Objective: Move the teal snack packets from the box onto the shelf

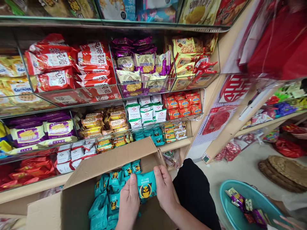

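Observation:
Over an open cardboard box (45, 204), both of my hands hold one teal snack packet (146, 187) with a yellow emblem on a dark circle. My left hand (129, 199) is closed at its left edge, thumb on top. On the other edge, my right hand (165, 188) pinches the packet, its thumb and curled fingers showing. Beneath and to the left, several more teal packets (114, 204) lie loosely piled in the box. The fingers under the held packet are hidden. Similar teal packets (157, 135) sit in a low shelf compartment just behind the box flap.
Shelves with clear dividers hold red packets (56, 59), purple biscuit packets (141, 65) and small orange-red packets (184, 103). A teal basin (224, 195) with a few snacks stands on the floor at right, near woven baskets (283, 172). My dark-clothed knee (194, 188) is beside the box.

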